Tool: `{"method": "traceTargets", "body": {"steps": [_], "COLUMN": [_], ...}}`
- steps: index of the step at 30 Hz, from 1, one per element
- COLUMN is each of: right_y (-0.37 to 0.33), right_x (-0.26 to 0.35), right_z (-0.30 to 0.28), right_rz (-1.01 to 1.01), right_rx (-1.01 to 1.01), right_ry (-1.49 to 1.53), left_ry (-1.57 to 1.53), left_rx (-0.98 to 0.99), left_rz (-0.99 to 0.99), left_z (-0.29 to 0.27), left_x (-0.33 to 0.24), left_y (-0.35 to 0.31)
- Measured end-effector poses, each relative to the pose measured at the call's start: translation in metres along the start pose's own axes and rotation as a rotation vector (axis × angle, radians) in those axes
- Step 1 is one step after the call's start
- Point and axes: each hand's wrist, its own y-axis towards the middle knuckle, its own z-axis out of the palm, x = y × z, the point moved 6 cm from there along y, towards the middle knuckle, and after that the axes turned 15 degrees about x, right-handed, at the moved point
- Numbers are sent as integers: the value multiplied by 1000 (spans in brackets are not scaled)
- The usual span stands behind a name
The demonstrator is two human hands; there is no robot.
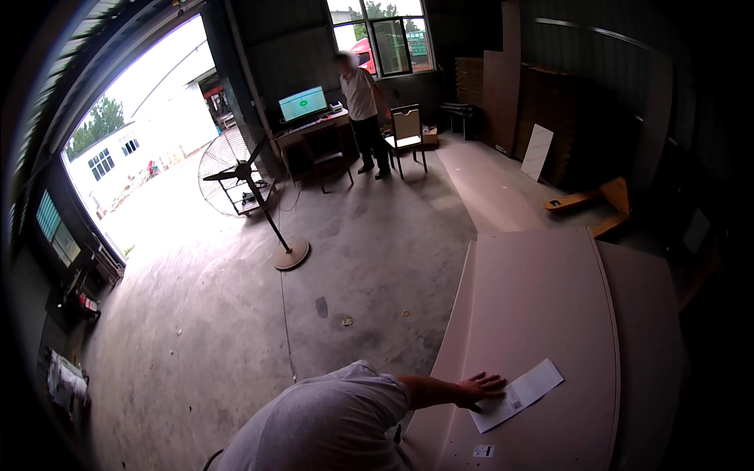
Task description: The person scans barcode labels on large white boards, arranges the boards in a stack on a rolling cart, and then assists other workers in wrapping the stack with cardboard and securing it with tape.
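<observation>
"Reaching out of a pale grey cloth sleeve [330, 416], the left hand [477, 390] ends up where, exactly?"

"On a flat, white, rectangular paper sheet [538, 382] bearing a small square printed code. The fingers are spread, palm down, over its upper-left edge; the rest of the sheet runs out to the right and below the fingertips. The right hand is out of view, so I cannot tell how its fingers stand."

"What lies beneath?"

"A broad, smooth, pinkish-tan surface [542, 298]; cardboard or wood, I cannot tell. A small white-and-dark rectangular label [484, 451] sits on it, apart from the sheet."

"And beside it?"

"A grey, blotchy concrete floor [220, 337], carrying a dark, wire-caged pedestal fan [242, 170] on a round base."
</observation>
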Motion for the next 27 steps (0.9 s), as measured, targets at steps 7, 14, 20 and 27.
{"method": "traceTargets", "body": {"steps": [7, 14, 20, 27], "right_y": [2, 3, 4, 5], "right_x": [2, 3, 4, 5], "right_z": [2, 4, 4, 4], "right_rz": [-2, -3, -5, -11], "right_rx": [3, 3, 3, -1], "right_ry": [-11, -19, -31, -46], "left_ry": [-8, -8, -3, -12], "left_rx": [1, 0, 7, 18], "left_rz": [0, 2, -1, -4], "left_z": [-2, -3, -3, -2], "left_x": [0, 0, 1, 1], "left_y": [-1, 1, 1, 3]}}
